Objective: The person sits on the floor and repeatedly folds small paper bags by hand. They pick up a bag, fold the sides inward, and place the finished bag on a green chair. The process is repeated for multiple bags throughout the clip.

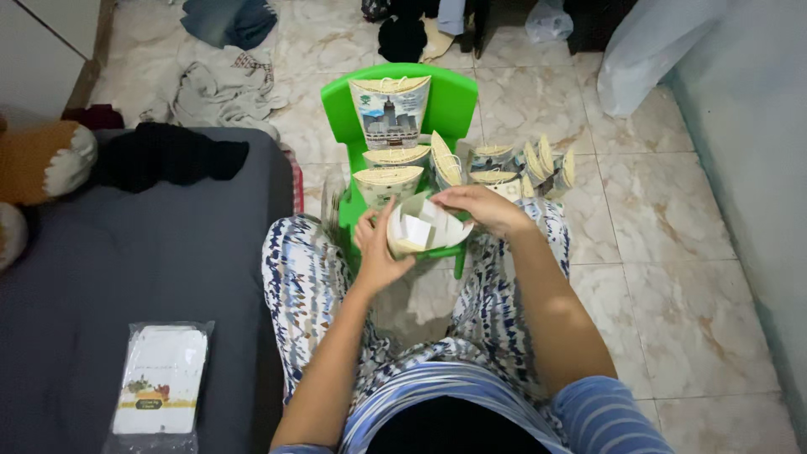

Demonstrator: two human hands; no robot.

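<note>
We cannot see inside the half-folded cream paper box (423, 229) clearly: only a few pale flaps show in its open mouth, and its printed side is turned away. Its lower edge is hidden behind our left hand (377, 250), whose fingers are clamped around the box's left side from below. Our right hand (482, 207) lies over the top right rim, fingers curled together on the paper; their tips are hidden. The box sits between both hands, above our knees and just near the small green plastic chair (450, 92).

On the chair's seat, finished cream pillow-shaped boxes (392, 111) with a building picture in grey and green stand upright, one tall at the far back, others lower in front. More of them (531, 164) lean in a row to the right, partly cut off by our right hand.

Near left, on the dark grey mattress (101, 277), lies a clear plastic packet of flat white cards (160, 380) with a dark oval label, its lettering too small to make out.
</note>
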